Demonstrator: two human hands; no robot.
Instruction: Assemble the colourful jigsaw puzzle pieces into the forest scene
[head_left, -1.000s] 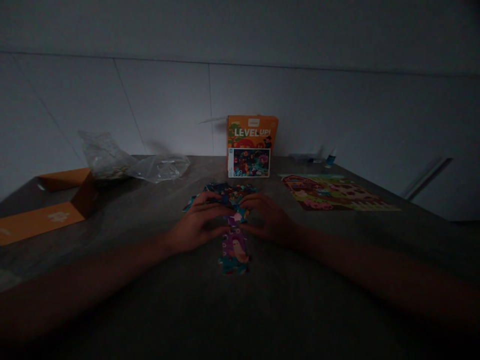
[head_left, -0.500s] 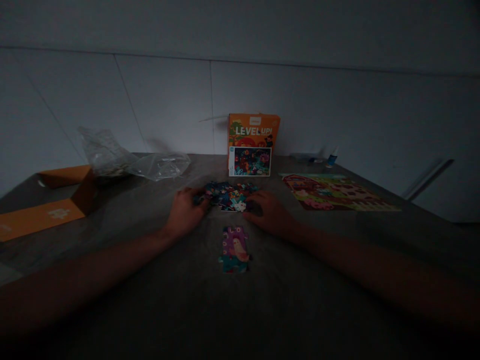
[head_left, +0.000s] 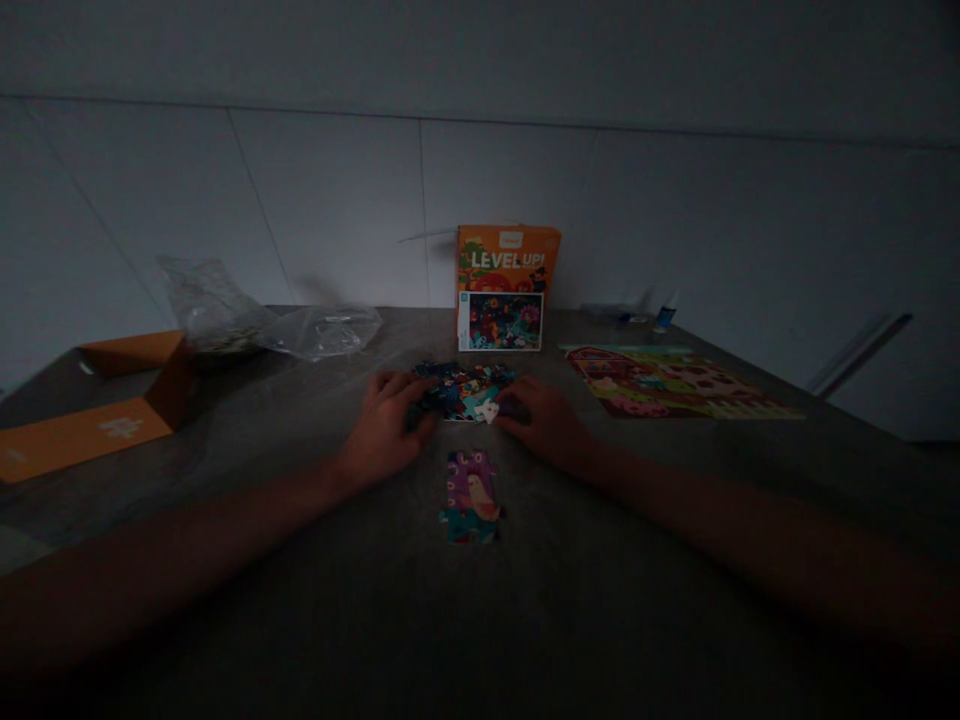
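Note:
A heap of loose jigsaw puzzle pieces [head_left: 457, 390], mostly dark blue and teal, lies on the grey table between my hands. My left hand [head_left: 390, 420] touches its left side, fingers and thumb spread apart. On the opposite side, my right hand [head_left: 536, 420] has a purple puzzle piece [head_left: 513, 408] between thumb and fingers. A white piece shows beside those fingertips. Nearer to me lies a small joined section of puzzle [head_left: 472, 497], purple and teal with a pale figure. The dim light hides fine detail.
Behind the heap, an orange puzzle box [head_left: 510, 245] stands upright with a picture card [head_left: 501, 322] against its front. A finished farm puzzle [head_left: 675, 383] lies right, near a small bottle [head_left: 665, 315]. Clear plastic bags [head_left: 322, 330] and an open orange box part [head_left: 90, 440] are left.
My left hand has moved slightly right, pressing closer into the heap, whose left side is now more gathered. My right hand has barely shifted. The joined section has stayed put.

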